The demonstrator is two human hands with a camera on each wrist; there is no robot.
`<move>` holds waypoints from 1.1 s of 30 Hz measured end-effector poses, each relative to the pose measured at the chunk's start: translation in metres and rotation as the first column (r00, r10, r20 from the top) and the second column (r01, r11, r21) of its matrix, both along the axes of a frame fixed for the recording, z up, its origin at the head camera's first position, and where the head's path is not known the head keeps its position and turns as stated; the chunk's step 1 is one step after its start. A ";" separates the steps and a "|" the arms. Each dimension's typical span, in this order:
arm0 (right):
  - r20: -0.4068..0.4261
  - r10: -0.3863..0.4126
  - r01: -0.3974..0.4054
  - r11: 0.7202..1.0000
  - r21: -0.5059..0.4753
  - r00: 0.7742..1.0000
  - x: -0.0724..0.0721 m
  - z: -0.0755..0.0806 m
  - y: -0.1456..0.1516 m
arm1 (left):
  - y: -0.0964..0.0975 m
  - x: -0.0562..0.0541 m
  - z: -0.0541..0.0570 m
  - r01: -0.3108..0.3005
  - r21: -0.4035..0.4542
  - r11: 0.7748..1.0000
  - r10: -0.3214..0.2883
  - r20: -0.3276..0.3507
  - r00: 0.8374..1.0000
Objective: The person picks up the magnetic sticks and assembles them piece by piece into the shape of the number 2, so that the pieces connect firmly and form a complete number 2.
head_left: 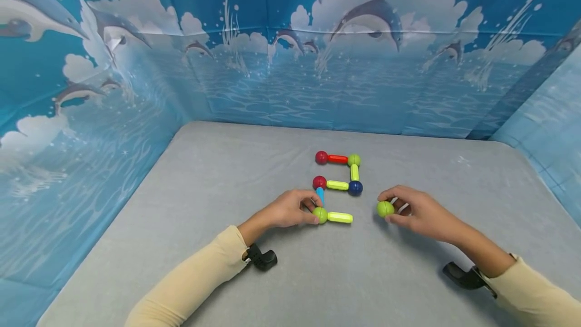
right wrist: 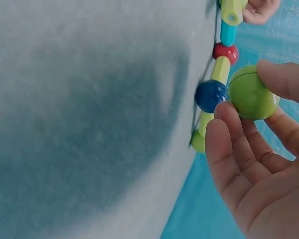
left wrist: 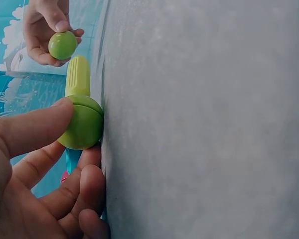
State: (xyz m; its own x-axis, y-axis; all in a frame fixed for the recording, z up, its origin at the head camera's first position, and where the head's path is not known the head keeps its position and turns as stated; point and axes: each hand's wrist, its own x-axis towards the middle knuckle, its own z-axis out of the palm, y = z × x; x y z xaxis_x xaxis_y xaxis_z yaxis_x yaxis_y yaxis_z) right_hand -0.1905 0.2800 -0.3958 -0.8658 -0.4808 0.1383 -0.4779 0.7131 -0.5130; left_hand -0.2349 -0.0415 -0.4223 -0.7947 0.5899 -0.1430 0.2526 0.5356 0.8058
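Observation:
My left hand (head_left: 291, 209) pinches a green ball (left wrist: 82, 122) at the near corner of a chain of coloured balls and rods. From that ball a yellow-green rod (head_left: 340, 217) points right with a free end, and a blue rod (head_left: 320, 195) runs back to a red ball (head_left: 320, 182). In my right hand (head_left: 419, 212), between thumb and fingers, is a loose green ball (right wrist: 252, 93); in the head view it is right of the rod's free end, apart from it.
The chain goes on through a yellow-green rod (head_left: 338, 185), a dark blue ball (head_left: 355, 188), another yellow-green rod (head_left: 354, 172), a green ball (head_left: 354, 160), a red rod (head_left: 338, 159) and a red ball (head_left: 321, 157). It lies on a grey cloth-covered table (head_left: 218, 175), with dolphin-print curtains (head_left: 290, 85) around.

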 end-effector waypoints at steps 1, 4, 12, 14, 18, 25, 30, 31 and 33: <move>0.006 0.000 0.000 1.000 0.000 1.000 0.000 -0.001 -0.001 | 0.000 0.000 0.000 0.000 0.000 1.000 0.000 -0.001 1.000; 0.032 -0.008 0.008 1.000 0.000 0.999 -0.001 -0.003 -0.005 | 0.000 0.000 0.001 0.000 -0.004 1.000 0.000 -0.012 1.000; 0.088 0.002 -0.004 1.000 0.024 0.996 -0.002 -0.008 -0.017 | -0.003 0.000 0.000 0.011 0.002 1.000 -0.011 -0.036 0.999; 0.114 0.001 -0.004 1.000 0.029 0.993 -0.003 -0.009 -0.021 | -0.003 0.000 0.000 0.010 0.004 1.000 -0.010 -0.034 0.999; 0.149 0.008 -0.012 1.000 0.023 0.989 -0.003 -0.010 -0.029 | -0.003 0.000 0.000 0.010 0.010 1.000 -0.009 -0.026 1.000; 0.168 0.028 -0.030 1.000 0.008 0.985 -0.005 -0.013 -0.036 | -0.003 -0.001 -0.002 0.015 0.008 1.000 -0.015 -0.033 0.999; 0.179 0.038 -0.040 0.999 0.004 0.983 -0.006 -0.015 -0.040 | -0.002 0.000 -0.002 0.013 0.011 1.000 -0.012 -0.036 0.999; 0.183 0.043 -0.045 0.999 0.004 0.982 -0.006 -0.016 -0.040 | -0.002 0.000 -0.002 0.012 0.009 1.000 -0.011 -0.037 0.999; 0.190 0.056 -0.056 0.998 -0.001 0.980 -0.007 -0.016 -0.042 | -0.002 0.000 -0.002 0.009 0.011 1.000 -0.009 -0.035 0.999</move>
